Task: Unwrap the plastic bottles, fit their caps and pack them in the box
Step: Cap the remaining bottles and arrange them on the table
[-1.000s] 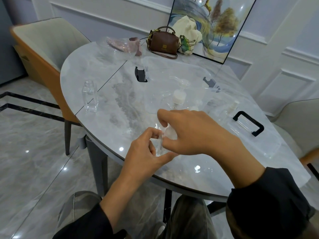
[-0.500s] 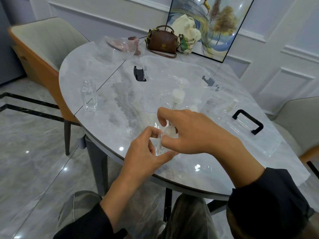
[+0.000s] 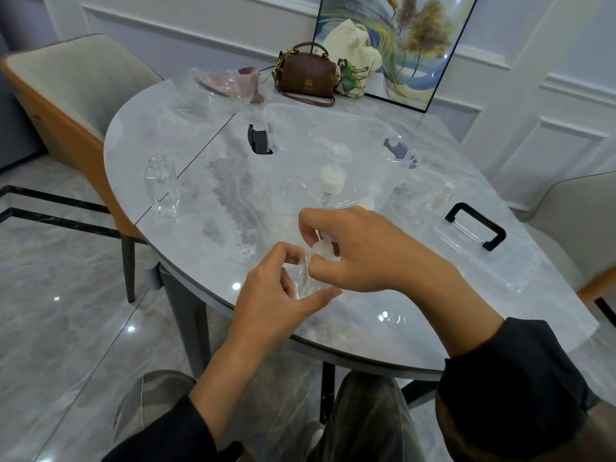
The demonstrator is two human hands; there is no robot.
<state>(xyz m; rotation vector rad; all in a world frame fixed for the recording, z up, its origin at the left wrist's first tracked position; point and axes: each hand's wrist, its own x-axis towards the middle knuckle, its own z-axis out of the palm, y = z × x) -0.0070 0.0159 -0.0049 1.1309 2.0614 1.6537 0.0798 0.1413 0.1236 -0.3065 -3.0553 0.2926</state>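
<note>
Mid-task: at the worktop's point(image 3: 383, 331) 6 o'clock edge a small clear bottle point(image 3: 305, 285) is gripped by the left hand point(image 3: 276, 295), a white cap point(image 3: 322, 251) pinched onto it by the right hand point(image 3: 366, 251); one pump bottle point(image 3: 331, 178) seems already packed in the box point(image 3: 350, 115) at 12, a capless bottle point(image 3: 161, 186) at 9 left to do.

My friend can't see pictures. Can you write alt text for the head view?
At a marble table, a left hand holds a clear bottle while the right hand pinches its white cap. Behind sit a clear box, a second bottle and a brown handbag.
</note>
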